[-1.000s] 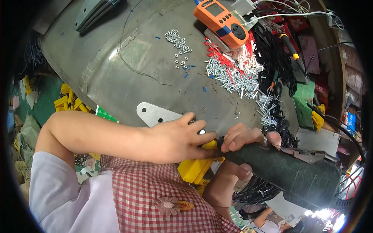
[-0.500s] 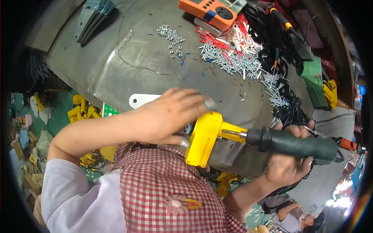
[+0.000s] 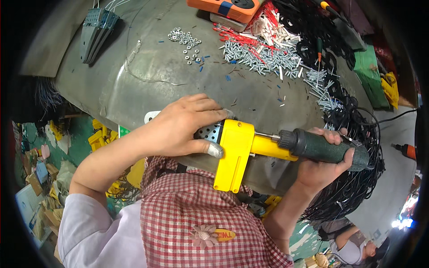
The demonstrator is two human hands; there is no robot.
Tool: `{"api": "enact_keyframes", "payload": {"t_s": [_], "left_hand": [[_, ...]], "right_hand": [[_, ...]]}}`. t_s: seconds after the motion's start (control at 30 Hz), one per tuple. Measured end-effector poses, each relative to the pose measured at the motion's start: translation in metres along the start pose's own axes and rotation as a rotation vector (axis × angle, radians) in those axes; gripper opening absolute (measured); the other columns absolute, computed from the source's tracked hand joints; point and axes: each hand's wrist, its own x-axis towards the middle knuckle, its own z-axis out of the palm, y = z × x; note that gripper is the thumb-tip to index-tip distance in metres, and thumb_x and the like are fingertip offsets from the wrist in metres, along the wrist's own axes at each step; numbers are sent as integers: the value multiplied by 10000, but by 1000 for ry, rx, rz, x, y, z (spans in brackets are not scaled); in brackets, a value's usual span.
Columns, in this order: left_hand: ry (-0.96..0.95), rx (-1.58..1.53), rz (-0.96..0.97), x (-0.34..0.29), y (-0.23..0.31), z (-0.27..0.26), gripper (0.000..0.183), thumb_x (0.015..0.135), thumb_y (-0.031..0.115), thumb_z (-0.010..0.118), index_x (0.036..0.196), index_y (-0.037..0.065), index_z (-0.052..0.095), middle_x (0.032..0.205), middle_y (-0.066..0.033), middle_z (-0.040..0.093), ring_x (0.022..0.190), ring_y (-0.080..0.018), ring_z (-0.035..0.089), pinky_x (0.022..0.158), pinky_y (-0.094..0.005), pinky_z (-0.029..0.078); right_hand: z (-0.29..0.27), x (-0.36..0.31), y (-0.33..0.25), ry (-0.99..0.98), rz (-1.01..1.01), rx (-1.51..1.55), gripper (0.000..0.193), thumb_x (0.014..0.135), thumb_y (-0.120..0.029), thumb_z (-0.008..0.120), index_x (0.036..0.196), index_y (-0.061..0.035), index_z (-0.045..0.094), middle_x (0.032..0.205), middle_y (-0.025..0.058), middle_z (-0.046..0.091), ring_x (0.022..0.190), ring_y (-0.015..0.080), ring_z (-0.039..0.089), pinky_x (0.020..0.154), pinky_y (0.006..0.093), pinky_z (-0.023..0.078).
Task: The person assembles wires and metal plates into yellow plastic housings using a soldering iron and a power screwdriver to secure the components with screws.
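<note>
View: head camera, looking down on the workbench (image 3: 103, 91).
Left hand (image 3: 185, 123): centre of the frame, grasping the perforated metal part (image 3: 208, 132); thumb, its tip silvery, against the left edge of the yellow housing (image 3: 233, 156).
Right hand (image 3: 319, 172): right of centre, fingers wrapped around the dark green power screwdriver (image 3: 333, 151).
Yellow housing: centre of the frame, at the near edge of the bench, its bar extending right beneath the tool.
Driver bit (image 3: 266, 135): points left, tip at the housing's right side; engagement with a screw cannot be told.
Hex nuts (image 3: 182, 39): loose group, upper centre.
Screws (image 3: 263, 60): heap, upper right of centre, beside red and white pieces (image 3: 268, 27).
Orange device (image 3: 225, 8): top edge, partly cut off.
Grey metal parts (image 3: 96, 38): upper left.
Black cables (image 3: 346, 192): bundle, right side, below the tool.
Other person (image 3: 351, 250): lower right.
</note>
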Motion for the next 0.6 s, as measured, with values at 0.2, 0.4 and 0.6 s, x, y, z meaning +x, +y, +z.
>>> {"api": "enact_keyframes", "payload": {"t_s": [0.2, 0.4, 0.6], "left_hand": [[43, -145, 122, 6, -8, -2, 530, 725, 338, 697, 1140, 42, 550, 1056, -143, 560, 1005, -331, 527, 871, -417, 424], [438, 473, -284, 17, -39, -25, 230, 737, 78, 627, 926, 37, 503, 881, -148, 584, 861, -326, 575, 721, -401, 468], [279, 617, -105, 24, -45, -30, 248, 690, 43, 610, 913, 43, 501, 872, -133, 568, 869, -310, 556, 730, -390, 463]], "right_hand": [[-16, -2, -6, -11, 53, 63, 365, 861, -314, 539, 1130, -85, 450, 871, 18, 460, 872, 170, 473, 918, 401, 364], [-18, -8, -2, -2, 69, 85, 410, 889, -310, 515, 1211, -78, 413, 885, 36, 456, 894, 174, 461, 930, 402, 349], [-16, -8, -2, -21, 56, 67, 528, 893, -368, 498, 1283, -45, 348, 909, 40, 460, 925, 189, 458, 978, 423, 307]]}}
